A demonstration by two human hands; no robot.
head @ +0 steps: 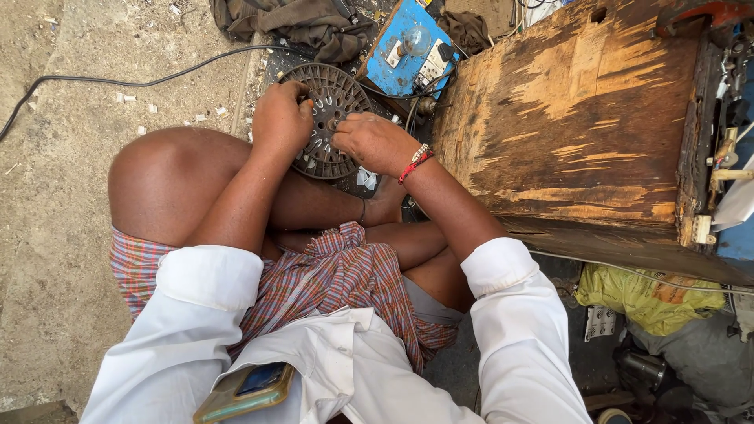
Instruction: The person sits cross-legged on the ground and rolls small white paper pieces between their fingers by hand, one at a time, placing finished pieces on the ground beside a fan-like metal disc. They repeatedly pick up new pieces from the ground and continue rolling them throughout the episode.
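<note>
A blue box-shaped device (408, 47) with white switches lies at the top beside a worn wooden bench (581, 118), and a crumpled yellow bag (644, 298) sits low at the right, its contents hidden. The round dark slotted disc (326, 118) rests on the ground just past the person's knees, its near half covered by both hands. The left hand (281, 118) has its grip closed around the disc's left rim, while the right hand (375, 141) pinches narrowly at the disc's centre, on something too small to make out.
</note>
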